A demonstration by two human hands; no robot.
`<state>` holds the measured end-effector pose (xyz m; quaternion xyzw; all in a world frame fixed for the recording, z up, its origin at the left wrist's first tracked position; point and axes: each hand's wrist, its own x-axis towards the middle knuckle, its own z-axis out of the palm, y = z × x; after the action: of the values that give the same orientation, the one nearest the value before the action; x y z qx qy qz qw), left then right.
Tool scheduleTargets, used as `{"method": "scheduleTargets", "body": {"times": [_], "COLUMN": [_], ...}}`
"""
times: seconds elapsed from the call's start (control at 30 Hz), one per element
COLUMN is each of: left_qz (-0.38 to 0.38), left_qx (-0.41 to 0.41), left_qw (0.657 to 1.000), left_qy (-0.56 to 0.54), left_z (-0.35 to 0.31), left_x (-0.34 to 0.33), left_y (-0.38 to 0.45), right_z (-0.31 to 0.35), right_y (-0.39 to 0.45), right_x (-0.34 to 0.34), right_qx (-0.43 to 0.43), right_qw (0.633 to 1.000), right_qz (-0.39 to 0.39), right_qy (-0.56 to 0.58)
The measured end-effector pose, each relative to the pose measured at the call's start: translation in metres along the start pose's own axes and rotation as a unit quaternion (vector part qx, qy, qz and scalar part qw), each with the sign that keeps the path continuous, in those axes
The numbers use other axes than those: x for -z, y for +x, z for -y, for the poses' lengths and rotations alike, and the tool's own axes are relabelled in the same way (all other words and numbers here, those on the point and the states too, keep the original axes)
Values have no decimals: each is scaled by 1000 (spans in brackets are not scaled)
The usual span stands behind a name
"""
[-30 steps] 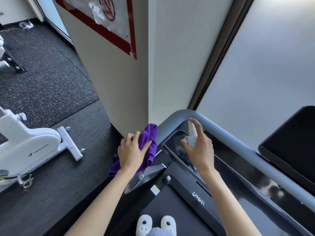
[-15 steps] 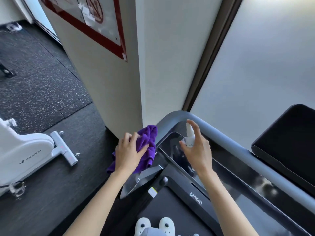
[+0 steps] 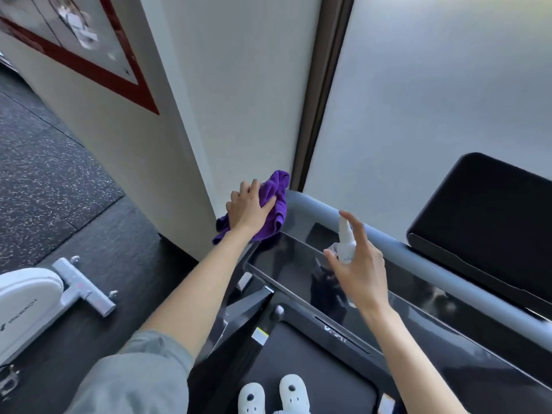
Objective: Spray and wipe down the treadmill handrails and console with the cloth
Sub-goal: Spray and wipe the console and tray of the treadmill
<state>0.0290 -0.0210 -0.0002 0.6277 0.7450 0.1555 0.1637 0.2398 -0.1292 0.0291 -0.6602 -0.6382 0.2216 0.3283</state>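
Standing on the treadmill (image 3: 313,377), left arm stretched out, my left hand (image 3: 249,207) grips the purple cloth (image 3: 273,210) bunched on the grey handrail's (image 3: 388,243) corner; right hand (image 3: 360,268) curls round the white spray bottle (image 3: 346,245) above the glossy console (image 3: 286,267), forefinger on top.

hands 2 (image 3: 249,209) (image 3: 363,268) | cloth 1 (image 3: 273,201) | spray bottle 1 (image 3: 346,242) | treadmill 1 (image 3: 448,279) | slippers 2 (image 3: 251,398) (image 3: 294,391) | exercise bike 1 (image 3: 27,306)

At mid-frame the left hand (image 3: 249,209) presses a bunched purple cloth (image 3: 273,204) onto the corner of the grey handrail (image 3: 418,258). Right of centre, the right hand (image 3: 360,268) holds a small white spray bottle (image 3: 346,243) upright over the glossy black console (image 3: 286,264). A white exercise bike (image 3: 28,300) sits at lower left.
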Motion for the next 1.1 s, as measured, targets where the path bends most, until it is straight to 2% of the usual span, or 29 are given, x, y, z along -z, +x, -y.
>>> {"method": "scheduleTargets", "body": {"times": [0.1, 0.27, 0.4, 0.53, 0.63, 0.7, 0.87, 0.93, 1.0, 1.1], "left_qz": [-33, -136, -138, -68, -36, -42, -70, -72, -98, -88], "left_qx": [-20, -42, -33, -37, -94, -125, -264, -302, -295, -183], "left_qw": [999, 989, 990, 996, 992, 988, 961, 950, 950, 976], "left_qy": [-31, 36, 23, 43, 77, 86, -45, -29, 17, 80], "left_z": [25, 71, 39, -22, -54, -64, -97, -97, -80, -35], "left_x": [10, 14, 6, -13, -26, -35, -68, -70, -60, -30], "left_y": [-41, -124, -82, -6, 18, 10, -75, -81, -61, -15], "right_z": [2, 1, -3, -14, -19, -20, -15, -12, -11, -10], "right_y": [0, -2, -4, -8, -14, -14, -7, -3, -1, -5], "right_x": [2, 0, 4, 13, 21, 24, 32, 37, 41, 45], "right_qx": [-2, 1, 4, -9, -8, -7, 10, 21, 17, 7], "right_qw": [1000, 999, 999, 999, 998, 998, 997, 997, 997, 995], "right_qz": [4, 15, 9, -11, -30, -35, -59, -65, -66, -76], "right_qy": [13, 50, 53, 52, 46, 43, 41, 42, 46, 60]}}
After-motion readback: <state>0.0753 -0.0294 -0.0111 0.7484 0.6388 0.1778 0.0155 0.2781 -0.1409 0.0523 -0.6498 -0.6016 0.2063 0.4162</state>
